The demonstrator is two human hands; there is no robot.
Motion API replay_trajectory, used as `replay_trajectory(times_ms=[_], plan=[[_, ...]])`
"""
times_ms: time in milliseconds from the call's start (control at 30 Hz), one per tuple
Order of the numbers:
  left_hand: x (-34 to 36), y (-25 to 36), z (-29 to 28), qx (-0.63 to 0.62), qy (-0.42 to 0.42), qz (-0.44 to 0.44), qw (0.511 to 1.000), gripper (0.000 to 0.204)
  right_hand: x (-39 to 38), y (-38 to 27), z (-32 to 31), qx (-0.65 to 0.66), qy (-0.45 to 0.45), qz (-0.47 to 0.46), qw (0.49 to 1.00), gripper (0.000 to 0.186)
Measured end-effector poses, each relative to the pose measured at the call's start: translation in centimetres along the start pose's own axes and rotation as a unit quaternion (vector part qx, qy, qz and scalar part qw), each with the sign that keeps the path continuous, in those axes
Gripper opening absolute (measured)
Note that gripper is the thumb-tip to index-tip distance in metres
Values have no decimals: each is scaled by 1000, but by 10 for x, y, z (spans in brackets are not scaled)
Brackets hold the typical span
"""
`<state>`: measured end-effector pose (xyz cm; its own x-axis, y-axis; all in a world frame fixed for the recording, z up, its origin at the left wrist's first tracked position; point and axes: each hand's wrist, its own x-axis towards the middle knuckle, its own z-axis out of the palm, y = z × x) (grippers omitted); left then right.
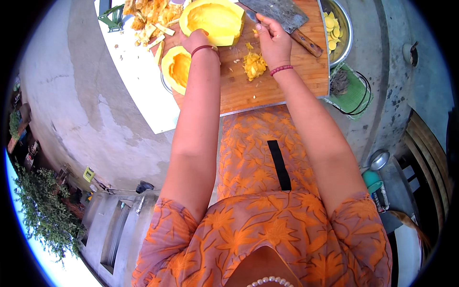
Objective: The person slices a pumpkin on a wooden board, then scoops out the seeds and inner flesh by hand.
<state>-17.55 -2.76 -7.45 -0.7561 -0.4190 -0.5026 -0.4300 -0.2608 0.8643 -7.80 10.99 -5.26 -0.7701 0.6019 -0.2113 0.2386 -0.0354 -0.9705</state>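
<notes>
My left hand (196, 40) grips the near rim of a hollowed yellow pumpkin half (234, 34), its fingers curled over the edge. To the right of that half, my right hand (276, 42) is raised above the cutting board with its fingers drawn together. A bit of orange pulp shows by the fingertips; what else they hold, if anything, I cannot make out. Below lies a small heap of stringy pumpkin pulp (254, 66). A smaller hollowed pumpkin piece (176, 70) rests beside my left wrist. The cleaver (307, 43) lies flat beyond my right hand, its wooden handle toward the right.
The wooden cutting board (267, 93) sits on a white table (143, 91). Pumpkin scraps (148, 21) pile up at the far left near a green plastic rack (111, 18). A metal bowl (350, 36) of yellow slices stands right of the board, above a green basket (356, 95).
</notes>
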Motion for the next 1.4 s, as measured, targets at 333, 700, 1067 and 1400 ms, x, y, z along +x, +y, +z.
replay_trajectory(times_ms=[333, 700, 1067, 1400], plan=[[54, -13, -15, -8, 54, -157, 986, 29, -33, -11, -5, -54, -40, 14, 998, 26], [60, 7, 4, 0, 108, -156, 982, 69, -29, -2, -6, -148, -99, 28, 984, 25], [64, 18, 24, -3, 151, 15, 988, 57, -35, 11, -27, -186, -143, 74, 969, 25], [14, 53, -166, 348, -32, 144, 926, 58, -59, -25, -9, -216, -289, 93, 928, 27]])
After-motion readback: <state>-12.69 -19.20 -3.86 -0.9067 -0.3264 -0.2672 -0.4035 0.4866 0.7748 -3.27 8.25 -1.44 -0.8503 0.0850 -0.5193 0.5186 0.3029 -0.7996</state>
